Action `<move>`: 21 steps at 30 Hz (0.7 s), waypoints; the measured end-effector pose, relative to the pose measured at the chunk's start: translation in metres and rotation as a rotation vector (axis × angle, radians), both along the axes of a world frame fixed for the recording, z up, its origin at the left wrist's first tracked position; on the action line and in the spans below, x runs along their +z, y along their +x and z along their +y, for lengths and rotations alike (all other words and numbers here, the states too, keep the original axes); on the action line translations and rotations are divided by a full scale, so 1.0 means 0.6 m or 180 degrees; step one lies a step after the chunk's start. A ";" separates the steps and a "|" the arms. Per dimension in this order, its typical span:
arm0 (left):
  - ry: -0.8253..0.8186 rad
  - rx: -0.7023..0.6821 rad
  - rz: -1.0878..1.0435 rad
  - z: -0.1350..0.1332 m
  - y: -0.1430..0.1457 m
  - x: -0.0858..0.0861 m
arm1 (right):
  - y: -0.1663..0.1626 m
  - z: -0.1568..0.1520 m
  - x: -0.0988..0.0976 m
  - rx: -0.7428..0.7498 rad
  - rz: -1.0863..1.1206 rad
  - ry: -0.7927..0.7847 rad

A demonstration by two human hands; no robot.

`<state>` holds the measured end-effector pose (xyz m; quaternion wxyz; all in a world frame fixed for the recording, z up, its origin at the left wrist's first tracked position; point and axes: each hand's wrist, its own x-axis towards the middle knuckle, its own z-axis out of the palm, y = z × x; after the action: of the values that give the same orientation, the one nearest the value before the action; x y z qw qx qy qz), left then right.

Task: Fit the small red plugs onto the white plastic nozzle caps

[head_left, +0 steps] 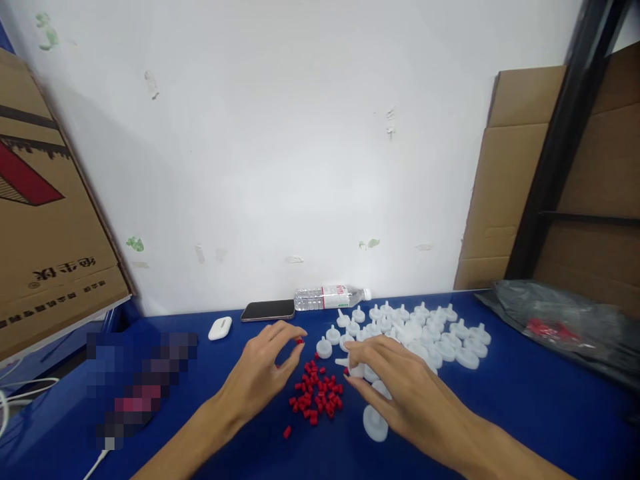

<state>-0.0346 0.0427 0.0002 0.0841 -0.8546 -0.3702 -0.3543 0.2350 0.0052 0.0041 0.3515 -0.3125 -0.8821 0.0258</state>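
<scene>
Soft, even light brightens the white wall, while a coarsely pixelated patch obscures the lower left.

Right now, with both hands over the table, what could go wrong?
The red piece at the fingertips of the left hand is small and might drop among the loose red pile. Either hand could sweep that pile apart, since it lies between them. The right hand is close to several white pieces and may knock some askew.
</scene>
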 end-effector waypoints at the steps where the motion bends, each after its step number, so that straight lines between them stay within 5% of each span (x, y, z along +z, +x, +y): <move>1: -0.0004 -0.0132 -0.0078 -0.007 0.006 0.001 | 0.000 0.000 0.000 -0.0008 -0.0013 -0.0037; 8: -0.0317 -0.1146 -0.0404 -0.052 0.043 0.008 | -0.004 -0.002 -0.001 0.0138 -0.0130 0.0083; 21: -0.0098 -0.0922 -0.0274 -0.064 0.054 -0.009 | -0.005 -0.002 0.001 0.0233 -0.0146 0.0400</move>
<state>-0.0024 0.0041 -0.0050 0.0030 -0.8843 -0.2517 -0.3934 0.2317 0.0041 0.0050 0.3490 -0.2580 -0.9006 -0.0240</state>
